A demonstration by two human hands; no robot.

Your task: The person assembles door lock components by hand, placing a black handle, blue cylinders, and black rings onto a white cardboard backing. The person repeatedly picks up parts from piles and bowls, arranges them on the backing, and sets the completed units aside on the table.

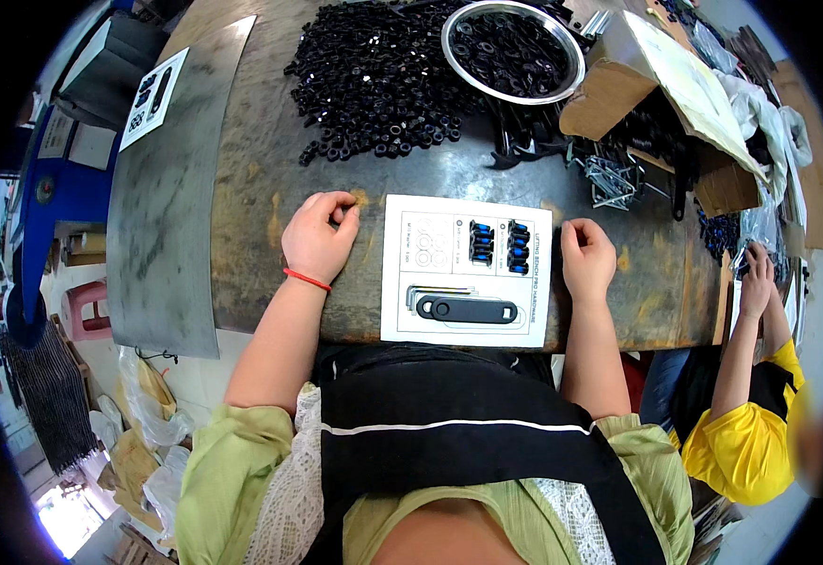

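A white printed card (399, 318) lies flat near the table's front edge, between my hands. On it appear several black bolts with blue threads (518, 247) in two groups, L-shaped hex keys (441, 289) and a long black slotted piece (466, 309). Its washer area shows only ring outlines. My left hand (320, 237), with a red cord at the wrist, rests on the tabletop left of the card, fingers curled into a loose fist. To the card's right, my right hand (587, 259) rests with its fingers folded in. I see nothing held in either hand.
Beyond the card spreads a large heap of black nuts (374, 80). A steel bowl (448, 58) of black washers, loose hex keys (611, 179) and an open cardboard box (609, 87) stand at right. Another card (154, 99) lies left. A co-worker's hand (758, 282) works at far right.
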